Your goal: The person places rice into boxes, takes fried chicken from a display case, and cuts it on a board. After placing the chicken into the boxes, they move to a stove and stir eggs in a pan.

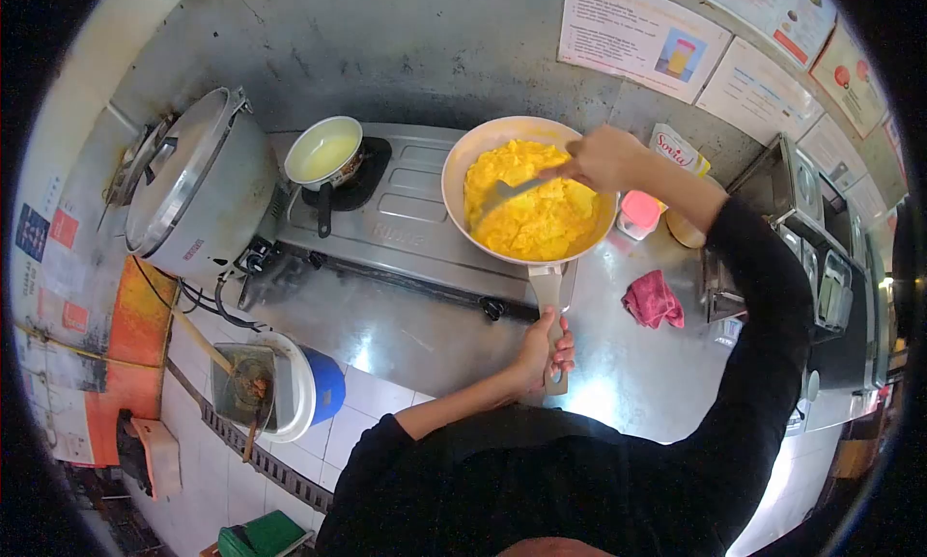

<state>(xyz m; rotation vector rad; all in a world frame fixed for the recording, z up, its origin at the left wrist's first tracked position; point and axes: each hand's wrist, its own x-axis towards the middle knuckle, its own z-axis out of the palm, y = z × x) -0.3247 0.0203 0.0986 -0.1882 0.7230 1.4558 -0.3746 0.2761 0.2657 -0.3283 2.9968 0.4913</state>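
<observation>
A light-coloured frying pan sits on the right part of the steel gas stove, holding yellow scrambled egg. My left hand is wrapped round the pan's beige handle. Above the pan's right side, my right hand grips the handle of a grey spatula, its blade lying in the egg at the pan's left. On the stove's left burner stands a small pot with pale yellow liquid, its black handle pointing toward me.
A large rice cooker stands left of the stove. Right of the pan are a pink-lidded jar, a pouch and a red cloth. Metal containers stand farther right. A blue-white bucket is at the lower left.
</observation>
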